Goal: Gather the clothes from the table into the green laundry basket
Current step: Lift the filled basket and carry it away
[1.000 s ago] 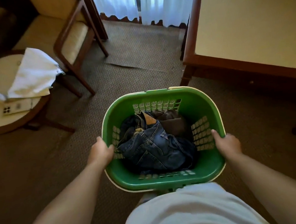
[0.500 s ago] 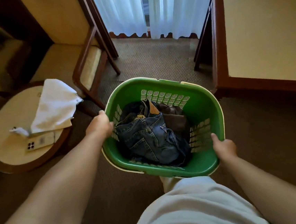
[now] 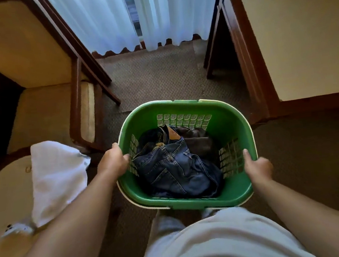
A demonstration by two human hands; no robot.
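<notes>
- We are carrying the green plastic laundry basket (image 3: pixel 229 122) in front of our body, above the brown carpet, with our left hand (image 3: pixel 111 162) curled over its left rim and our right hand (image 3: pixel 257 166) clamped on its right rim, thumb lying along the edge.
- We are already holding a folded pair of dark blue denim jeans (image 3: pixel 174 167) and a brown garment (image 3: pixel 196 140) inside it, so we are keeping the rim level to stop them sliding toward one side.
- We are judging that the white folded cloth (image 3: pixel 55 178) lying on the round pale worktop (image 3: pixel 3 198) just left of our left forearm is the next piece to gather; a small white device (image 3: pixel 15 229) is lying at its near edge, and we are wanting to leave that behind.
- We are thinking it wise to set the basket down near that worktop, or to steady it with the right hand alone, before freeing the left.
- We are minding the wooden armchair (image 3: pixel 79 108) standing just beyond.
</notes>
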